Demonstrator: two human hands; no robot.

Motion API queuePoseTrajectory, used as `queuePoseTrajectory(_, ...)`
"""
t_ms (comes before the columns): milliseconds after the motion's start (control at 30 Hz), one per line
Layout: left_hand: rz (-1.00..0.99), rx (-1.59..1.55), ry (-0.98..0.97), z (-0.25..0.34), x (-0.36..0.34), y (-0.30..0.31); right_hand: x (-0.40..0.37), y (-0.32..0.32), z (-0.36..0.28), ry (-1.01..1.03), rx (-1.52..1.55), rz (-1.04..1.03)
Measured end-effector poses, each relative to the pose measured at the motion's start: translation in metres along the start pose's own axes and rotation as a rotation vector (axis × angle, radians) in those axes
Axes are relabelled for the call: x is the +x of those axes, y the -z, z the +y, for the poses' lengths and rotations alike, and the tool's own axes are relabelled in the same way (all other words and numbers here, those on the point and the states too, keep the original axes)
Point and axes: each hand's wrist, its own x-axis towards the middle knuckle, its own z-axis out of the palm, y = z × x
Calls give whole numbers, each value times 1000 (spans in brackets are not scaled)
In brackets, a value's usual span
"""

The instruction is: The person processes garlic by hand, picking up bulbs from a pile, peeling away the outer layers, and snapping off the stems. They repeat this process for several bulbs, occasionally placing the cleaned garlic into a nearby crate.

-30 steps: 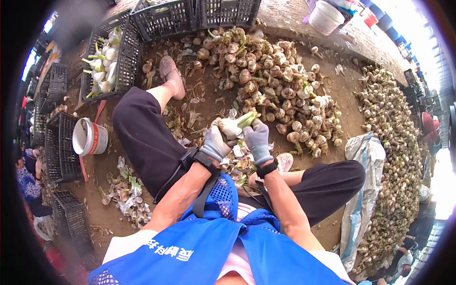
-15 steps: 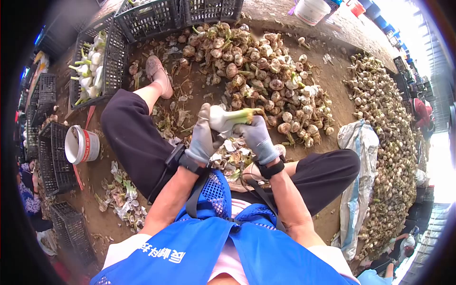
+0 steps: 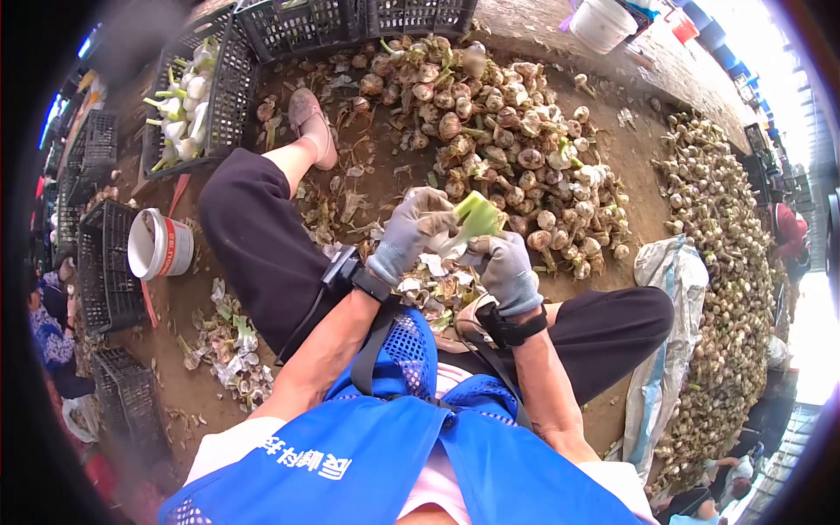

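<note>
A garlic bulb with a green stem [image 3: 479, 217] is between my gloved hands, above my lap. My left hand [image 3: 415, 229] is closed on its left side, fingers bent around it. My right hand [image 3: 507, 265] pinches it from the right, near the pale lower part. Much of the bulb is hidden by the fingers. Beneath the hands lies a litter of peeled garlic skins [image 3: 440, 284]. Just beyond them is a heap of unpeeled garlic bulbs [image 3: 503, 122] with dirty, dry skins.
A black crate [image 3: 229, 118] at upper left holds cleaned white garlic. Beside my left knee stands a white bucket [image 3: 161, 245]. A white sack [image 3: 669, 341] lies to the right, alongside a long garlic pile [image 3: 722, 306]. Other people are at both edges.
The garlic has been turned: its stem pointed right and now points up toward the heap. Both hands have shifted slightly right, and the view has shifted a little.
</note>
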Motion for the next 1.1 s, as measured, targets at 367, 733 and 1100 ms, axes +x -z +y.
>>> queuePoseTrajectory(367, -6, 10, 126, 30, -18, -8, 16, 5, -14, 433, -935, 334)
queuePoseTrajectory(733, 24, -898, 235, -28, 6, 34, 12, -14, 8, 30, -802, -653)
queuePoseTrajectory(1100, 269, -676, 362, 0, 7, 21, 73, 13, -3, -43, -349, -88)
